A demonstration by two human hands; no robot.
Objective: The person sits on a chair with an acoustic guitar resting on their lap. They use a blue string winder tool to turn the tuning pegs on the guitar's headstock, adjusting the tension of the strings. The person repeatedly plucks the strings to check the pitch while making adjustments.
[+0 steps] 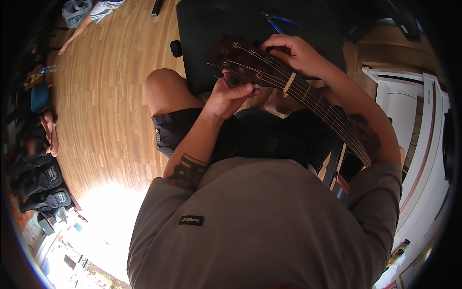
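Observation:
A dark guitar headstock (236,60) with tuning pegs and strings tilts across the upper middle, its fretboard (327,113) running down to the right. My left hand (226,96) is closed at the headstock's near side, thumb across it below the pegs; some fingertips are hidden. On the far side, my right hand (303,58) has curled fingers on a tuning peg, partly hidden by the headstock. Blue-handled pliers (286,23) lie beyond on a black padded surface (207,24).
Along the left are a seated person (50,130), black bags (45,178) and assorted items. Another person's arm (77,33) reaches in at the top left. A white piano-like cabinet (423,144) stands close on the right. Wooden floor (101,96) spreads leftward.

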